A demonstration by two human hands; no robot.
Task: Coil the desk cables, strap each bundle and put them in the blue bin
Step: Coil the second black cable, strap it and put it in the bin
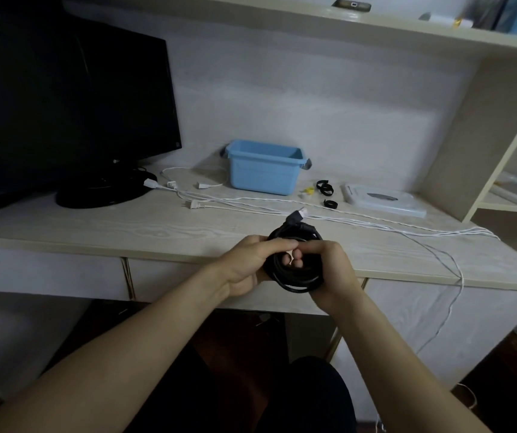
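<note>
Black coiled cable bundle (294, 260), wound in round loops, held above the near edge of the pale wood-grain desk (126, 226), plug end (294, 217) sticking up from the far side of the coil. Gripped on the left rim by the left hand (251, 264), thumb laid over the top and fingertips curled through the centre of the loops. Gripped on the right rim by the right hand (332, 270), fingers wrapped round the strands. Both hands closed on the coil.

Light blue plastic bin (263, 167) with grey side handles, open-topped, standing at the back of the desk well beyond the coil. Between coil and bin: several long white cables (251, 203) lying loose across the desk, plugs spread left of the bin, lines running right and dropping over the front edge of the desk. Right of the bin: two black looped straps (325, 187) (330, 204), a small yellow-and-white item (308, 192) too small to identify, and a flat white rectangular device (382, 198). Left of the bin: black flat-screen monitor (63, 98) on a round black base (104, 192), dark leads bunched on the base. Above the bin: pale shelf board (313, 23) carrying a few blurred objects.
</note>
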